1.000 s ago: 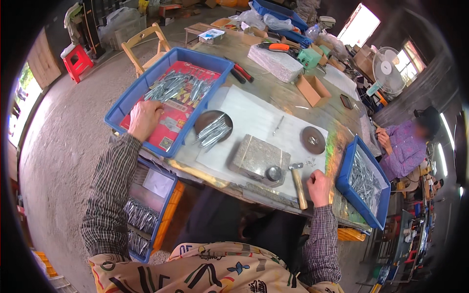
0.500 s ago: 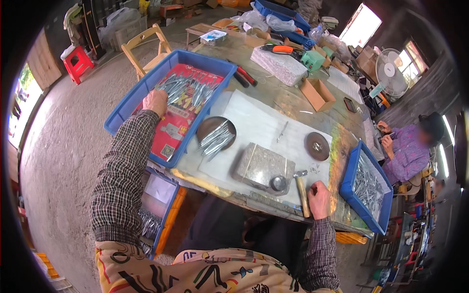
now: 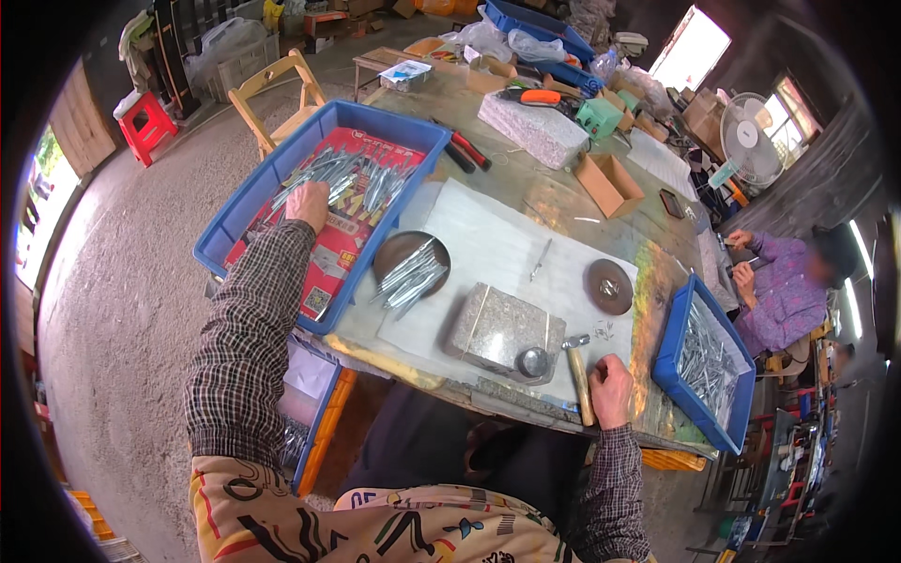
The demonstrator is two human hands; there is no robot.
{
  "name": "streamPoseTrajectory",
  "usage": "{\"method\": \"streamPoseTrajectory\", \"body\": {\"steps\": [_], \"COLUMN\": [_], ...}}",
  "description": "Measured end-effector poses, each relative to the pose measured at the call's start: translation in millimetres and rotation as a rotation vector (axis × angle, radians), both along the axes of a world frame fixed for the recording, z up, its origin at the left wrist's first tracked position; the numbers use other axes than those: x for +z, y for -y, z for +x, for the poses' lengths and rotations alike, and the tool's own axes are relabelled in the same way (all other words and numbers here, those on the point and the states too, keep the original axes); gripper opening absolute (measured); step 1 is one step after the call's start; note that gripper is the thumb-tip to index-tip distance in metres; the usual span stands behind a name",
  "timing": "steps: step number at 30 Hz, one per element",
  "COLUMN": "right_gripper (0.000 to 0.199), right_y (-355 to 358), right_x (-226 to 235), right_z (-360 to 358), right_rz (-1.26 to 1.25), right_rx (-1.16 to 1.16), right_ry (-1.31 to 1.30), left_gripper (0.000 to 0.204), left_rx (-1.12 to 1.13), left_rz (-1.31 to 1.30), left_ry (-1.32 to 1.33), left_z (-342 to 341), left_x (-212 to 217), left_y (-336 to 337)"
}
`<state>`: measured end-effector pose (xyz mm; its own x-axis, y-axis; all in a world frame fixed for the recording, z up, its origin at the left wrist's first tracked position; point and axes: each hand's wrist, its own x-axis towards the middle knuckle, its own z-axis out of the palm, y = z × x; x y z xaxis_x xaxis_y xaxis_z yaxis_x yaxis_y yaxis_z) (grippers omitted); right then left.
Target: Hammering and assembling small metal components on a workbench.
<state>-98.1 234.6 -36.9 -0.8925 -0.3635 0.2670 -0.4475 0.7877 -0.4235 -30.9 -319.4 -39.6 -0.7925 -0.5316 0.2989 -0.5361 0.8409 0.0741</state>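
Slim silver metal rods (image 3: 383, 183) lie in loose rows in the upper part of the blue rectangular plastic tray (image 3: 349, 284), over its red printed lining sheet (image 3: 328, 263), at your left. Your left hand (image 3: 307, 205) is at the near-left end of these rows; its fingers are turned away and hidden, so whether they grip a rod cannot be told.

Just right of the tray, a round brown dish (image 3: 385, 251) holds a second bundle of rods (image 3: 413, 278), aligned, their ends passing the rim. A single short rod (image 3: 542, 260) lies apart on the white paper sheet (image 3: 483, 220). Near you stands a grey stone block (image 3: 497, 324) with a dark metal cylinder (image 3: 533, 362) at its near right corner.

Your right hand (image 3: 612, 389) rests on the wooden counter (image 3: 554, 197) just beside the wooden-handled hammer (image 3: 579, 375), fingers curled; whether they enclose anything small cannot be told. Beyond it are scattered metal bits (image 3: 603, 330) and a small brown dish (image 3: 610, 298).

At the right edge, a second blue bin (image 3: 669, 345) holds many jumbled rods (image 3: 706, 361).

Progress, as judged: partway. The tray's rods are laid out; the dish bundle and the jumbled bin remain outside it. Which lot is finished cannot be established.
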Motion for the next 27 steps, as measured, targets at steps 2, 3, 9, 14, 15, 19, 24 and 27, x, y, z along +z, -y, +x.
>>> {"method": "streamPoseTrajectory", "body": {"steps": [2,3,9,14,15,19,24,27], "right_gripper": [0.01,0.011,0.011,0.011,0.011,0.01,0.013,0.017], "right_y": [1.0,1.2,-0.5,-1.5,-1.7,-4.2,-4.4,-0.6], "right_x": [-0.4,-0.3,-1.5,-0.1,0.7,0.8,2.0,1.9], "right_z": [0.5,0.5,0.2,2.7,3.6,6.1,8.3,9.9], "right_rz": [-0.016,-0.032,-0.025,-0.038,-0.042,-0.045,-0.081,-0.146], "right_rx": [0.003,0.006,0.003,0.005,0.002,-0.001,0.006,0.002], "right_ry": [0.002,0.002,0.003,0.002,0.008,0.0,0.002,-0.001], "left_gripper": [0.013,0.013,0.014,0.015,0.015,0.015,0.019,0.018], "left_rx": [-0.005,-0.008,-0.024,0.006,0.011,0.033,0.018,-0.041], "left_rz": [0.023,0.047,0.056,0.056,0.032,0.035,-0.009,-0.044], "left_ry": [0.014,0.027,0.097,0.09,0.122,0.042,0.023,0.015], "left_z": [1.9,2.8,10.7,16.9,18.1,24.2,26.4,28.2], "left_x": [0.5,1.5,12.1,15.0,16.6,17.9,15.8,6.3], "left_y": [-0.7,-1.7,-13.7,-12.2,-13.5,-14.7,-12.4,-1.6]}}
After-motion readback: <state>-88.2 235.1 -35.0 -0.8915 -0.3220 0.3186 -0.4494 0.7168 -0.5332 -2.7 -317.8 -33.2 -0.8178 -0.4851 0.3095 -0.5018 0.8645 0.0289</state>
